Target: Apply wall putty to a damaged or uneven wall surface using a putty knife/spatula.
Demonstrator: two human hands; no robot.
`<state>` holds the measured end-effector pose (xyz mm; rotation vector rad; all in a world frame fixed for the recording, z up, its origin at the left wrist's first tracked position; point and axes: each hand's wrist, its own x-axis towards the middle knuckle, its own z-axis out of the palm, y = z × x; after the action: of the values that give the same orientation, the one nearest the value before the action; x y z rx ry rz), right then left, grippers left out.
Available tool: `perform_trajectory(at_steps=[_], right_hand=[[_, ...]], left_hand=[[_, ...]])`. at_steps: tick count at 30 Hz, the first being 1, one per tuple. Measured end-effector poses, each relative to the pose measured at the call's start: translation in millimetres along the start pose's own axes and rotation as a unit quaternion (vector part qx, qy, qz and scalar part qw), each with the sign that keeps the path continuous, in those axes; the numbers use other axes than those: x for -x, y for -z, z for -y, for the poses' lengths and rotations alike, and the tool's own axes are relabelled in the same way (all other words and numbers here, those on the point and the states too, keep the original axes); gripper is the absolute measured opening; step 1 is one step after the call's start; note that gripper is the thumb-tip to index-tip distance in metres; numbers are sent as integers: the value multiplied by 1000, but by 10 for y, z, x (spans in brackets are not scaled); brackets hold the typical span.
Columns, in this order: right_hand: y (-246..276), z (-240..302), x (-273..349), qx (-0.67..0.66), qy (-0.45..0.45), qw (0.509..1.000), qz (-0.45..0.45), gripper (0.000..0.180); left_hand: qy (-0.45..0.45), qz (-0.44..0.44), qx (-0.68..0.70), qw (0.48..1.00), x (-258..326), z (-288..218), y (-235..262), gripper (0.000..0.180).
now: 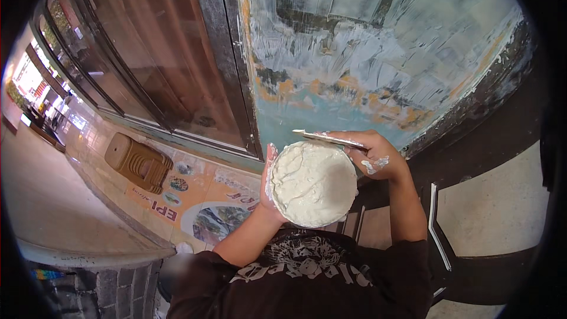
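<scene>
left hand (269,186) is gripping the round putty tub (313,184) by its 9 o'clock rim | right hand (375,153) is clamping a flat putty blade (328,137) at the tub's 12 o'clock | smeared wall (378,53) is rising beyond

We see thick, matt white putty (312,182), rough and pasty, and a putty knife (328,137) smeared with it. The wall (378,41) ahead looks coarse, streaked with uneven plaster. The brown stool (137,163) looks like ribbed plastic.
</scene>
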<state>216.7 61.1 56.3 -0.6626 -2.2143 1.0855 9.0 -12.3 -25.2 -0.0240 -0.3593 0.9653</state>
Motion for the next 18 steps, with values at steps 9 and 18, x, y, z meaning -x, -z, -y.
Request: perform_trajectory(at_steps=[9, 18], right_hand=[[-27, -252, 97, 4, -60, 997, 50, 63], [78, -362, 299, -134, -193, 970, -62, 34]], left_hand=[[0, -4, -7, 1000, 33, 65, -71, 85], [-4, -49, -28, 998, 92, 41, 36, 86]])
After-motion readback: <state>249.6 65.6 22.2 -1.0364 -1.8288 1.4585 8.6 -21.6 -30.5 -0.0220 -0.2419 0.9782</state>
